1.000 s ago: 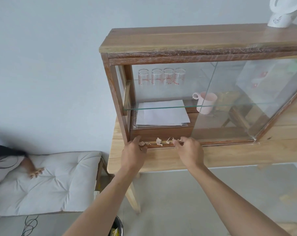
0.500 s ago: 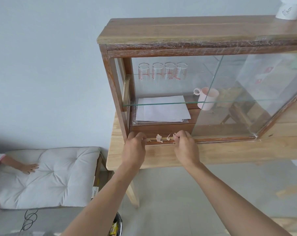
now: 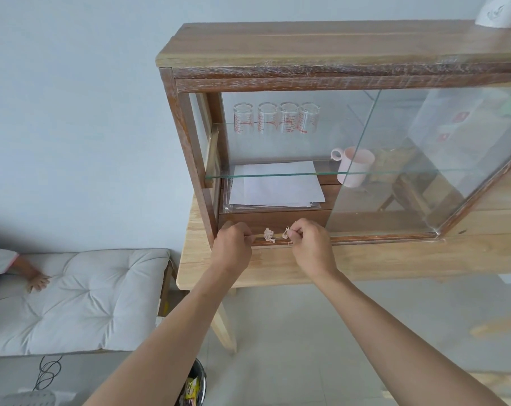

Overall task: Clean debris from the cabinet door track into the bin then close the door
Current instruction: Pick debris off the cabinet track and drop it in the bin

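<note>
Where two hands (image 3: 232, 244) pinch: two debris clumps (image 3: 268, 235).

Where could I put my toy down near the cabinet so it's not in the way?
The bare tabletop in front of the glass door, right of the right hand, is free. The cabinet top left of the white object is free too. The track is crowded: both hands and debris.

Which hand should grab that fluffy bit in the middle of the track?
Probably the left hand. The fluff lies between both hands, but the right hand is already pinching another bit.
</note>
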### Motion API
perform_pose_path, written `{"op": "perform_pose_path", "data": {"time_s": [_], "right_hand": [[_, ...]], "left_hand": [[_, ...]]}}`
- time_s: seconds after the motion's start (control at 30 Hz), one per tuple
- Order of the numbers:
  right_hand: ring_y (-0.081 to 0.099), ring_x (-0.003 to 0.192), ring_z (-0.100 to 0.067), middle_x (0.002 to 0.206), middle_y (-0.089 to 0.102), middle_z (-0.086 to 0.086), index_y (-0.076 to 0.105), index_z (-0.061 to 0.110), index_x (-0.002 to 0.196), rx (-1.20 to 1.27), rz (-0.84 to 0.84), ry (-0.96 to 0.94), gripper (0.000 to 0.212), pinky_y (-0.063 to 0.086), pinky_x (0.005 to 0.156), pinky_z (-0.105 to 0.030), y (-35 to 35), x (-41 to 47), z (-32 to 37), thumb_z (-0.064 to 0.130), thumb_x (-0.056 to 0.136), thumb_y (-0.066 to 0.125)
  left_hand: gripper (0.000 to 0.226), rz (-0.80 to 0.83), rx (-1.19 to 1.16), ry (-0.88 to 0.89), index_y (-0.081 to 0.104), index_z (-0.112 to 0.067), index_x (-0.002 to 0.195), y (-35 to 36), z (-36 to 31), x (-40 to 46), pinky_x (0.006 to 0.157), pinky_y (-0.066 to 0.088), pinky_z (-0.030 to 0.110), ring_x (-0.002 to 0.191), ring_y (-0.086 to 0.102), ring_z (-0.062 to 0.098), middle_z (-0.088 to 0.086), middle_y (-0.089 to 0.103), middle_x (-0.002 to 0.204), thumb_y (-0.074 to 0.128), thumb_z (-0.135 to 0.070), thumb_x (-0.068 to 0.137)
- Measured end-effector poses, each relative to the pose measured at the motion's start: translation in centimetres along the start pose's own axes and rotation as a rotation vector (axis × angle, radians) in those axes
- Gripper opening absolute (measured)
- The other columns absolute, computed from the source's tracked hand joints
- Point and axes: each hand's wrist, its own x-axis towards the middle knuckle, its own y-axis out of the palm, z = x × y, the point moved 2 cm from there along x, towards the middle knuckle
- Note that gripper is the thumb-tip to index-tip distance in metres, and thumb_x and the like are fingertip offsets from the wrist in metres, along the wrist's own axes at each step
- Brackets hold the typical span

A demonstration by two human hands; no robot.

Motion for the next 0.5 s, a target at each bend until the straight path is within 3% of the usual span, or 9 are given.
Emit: {"op": "perform_pose_path", "data": {"time_s": [0.13, 0.23, 0.37, 0.5], "right_hand": [[0.069, 0.088, -0.026, 0.091, 0.076, -0.006, 0.078, 0.008, 0.099, -0.026, 0.057, 0.001, 0.006, 0.056, 0.083, -0.040, 0.1, 0.5, 0.4, 0.009, 0.095, 0.073], [0.069, 0.100, -0.033, 0.099, 0.073, -0.012, 0.078, 0.005, 0.119, -0.117, 0.142, -0.009, 0.024, 0.050, 0.085, -0.036, 0.1, 1.1, 0.6, 0.013, 0.097, 0.072], [0.067, 0.098, -0.030, 0.096, 0.064, -0.005, 0.084, 0.009, 0.105, -0.166, 0.213, -0.062, 0.017, 0.051, 0.084, -0.034, 0.1, 1.4, 0.9, 0.010, 0.100, 0.067], [0.066, 0.097, -0.031, 0.101, 0.063, -0.004, 0.076, 0.011, 0.097, -0.223, 0.258, -0.098, 0.017, 0.054, 0.082, -0.041, 0.1, 1.2, 1.3, 0.003, 0.099, 0.061]], "left_hand": [[0.012, 0.025, 0.022, -0.020, 0.075, -0.002, 0.104, 0.2, -0.2, 0.2, 0.090, 0.058, 0.048, 0.101, 0.069, 0.041, 0.018, 0.067, 0.116, 0.065, -0.008, 0.103], [0.010, 0.000, -0.012, -0.039, 0.074, -0.002, 0.103, 0.1, 0.0, 0.3, 0.090, 0.056, 0.048, 0.103, 0.068, 0.039, 0.019, 0.069, 0.113, 0.065, -0.005, 0.102], [0.009, -0.032, -0.060, -0.053, 0.074, -0.003, 0.097, -0.1, 0.5, 0.3, 0.088, 0.055, 0.044, 0.101, 0.067, 0.036, 0.018, 0.074, 0.106, 0.066, -0.002, 0.100], [0.009, -0.033, -0.087, -0.039, 0.076, -0.005, 0.095, -0.3, 0.0, 0.8, 0.083, 0.056, 0.041, 0.096, 0.069, 0.033, 0.012, 0.077, 0.099, 0.069, -0.005, 0.100]]}}
